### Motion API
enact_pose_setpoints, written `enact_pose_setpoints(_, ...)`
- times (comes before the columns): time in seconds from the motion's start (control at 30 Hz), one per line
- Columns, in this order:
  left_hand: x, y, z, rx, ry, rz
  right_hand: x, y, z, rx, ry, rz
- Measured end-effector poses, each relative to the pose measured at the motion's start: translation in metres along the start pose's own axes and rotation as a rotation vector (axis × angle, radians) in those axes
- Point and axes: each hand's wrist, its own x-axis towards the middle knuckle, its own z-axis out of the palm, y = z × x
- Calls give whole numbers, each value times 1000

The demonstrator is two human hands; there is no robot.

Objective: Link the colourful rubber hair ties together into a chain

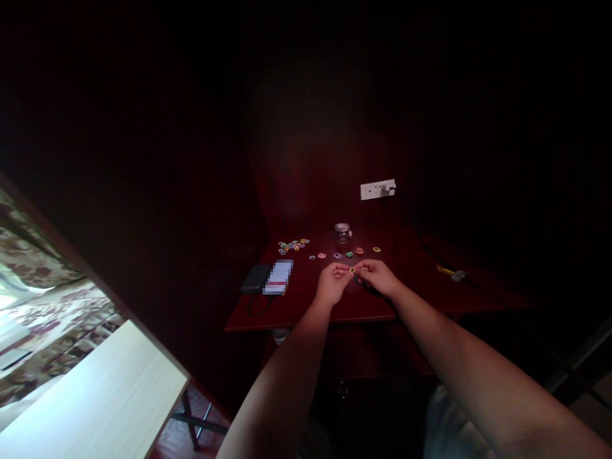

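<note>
My left hand (332, 282) and my right hand (378, 276) meet over a dark red table (382, 306), fingers pinched together on one small yellow ring (352, 270) between them. Just beyond the hands lies a row of several small coloured rings (344, 254). A heap of more coloured rings (293, 245) sits further back to the left. A small clear glass jar (342, 233) stands behind the row.
A dark wallet-like case (255, 278) with a cord and a white card (278, 276) lie at the table's left. A white wall socket (377, 189) with a plug is behind. A yellow object (449, 272) lies at right. A pale table (95, 395) stands lower left.
</note>
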Motion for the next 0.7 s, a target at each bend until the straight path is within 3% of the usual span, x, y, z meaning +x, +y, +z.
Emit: enact_pose_setpoints(0.7, -1, 2, -1, 116, -23, 26, 0, 1, 0, -111, 0, -31)
